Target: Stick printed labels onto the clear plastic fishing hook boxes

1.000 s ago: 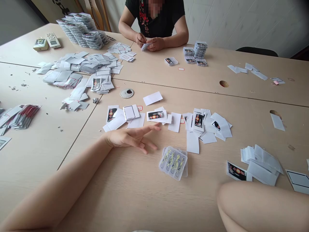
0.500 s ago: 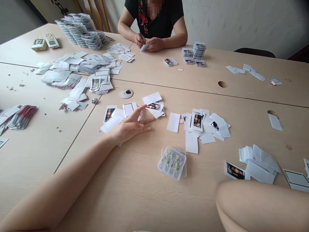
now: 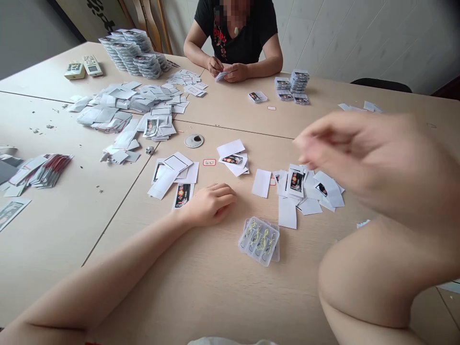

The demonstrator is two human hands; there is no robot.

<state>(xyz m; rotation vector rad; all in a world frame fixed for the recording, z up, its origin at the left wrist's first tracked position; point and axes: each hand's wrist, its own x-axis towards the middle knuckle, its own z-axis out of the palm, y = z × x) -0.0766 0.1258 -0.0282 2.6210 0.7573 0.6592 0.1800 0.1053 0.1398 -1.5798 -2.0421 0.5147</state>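
Note:
My left hand rests on the table with its fingers curled inward, and nothing shows in it. Beside its wrist lies a black printed card, next to a small pile of white cards. Just right of that hand, a clear compartment box of fish hooks with yellow-green line sits on another box. My right hand is raised above the right side of the table, smeared by motion. Its thumb and fingers look close together, but whether they hold anything is unclear. A heap of cards lies to its left.
Across the table a person holds small cards. Stacked packed boxes stand back left, with smaller stacks at the right. Loose cards cover the left, near a round metal cover. Red-edged packets lie far left.
My left hand has drawn back toward me from the cards, its spread fingers now curled. My right hand has come up into view from the lower right. The view has shifted slightly.

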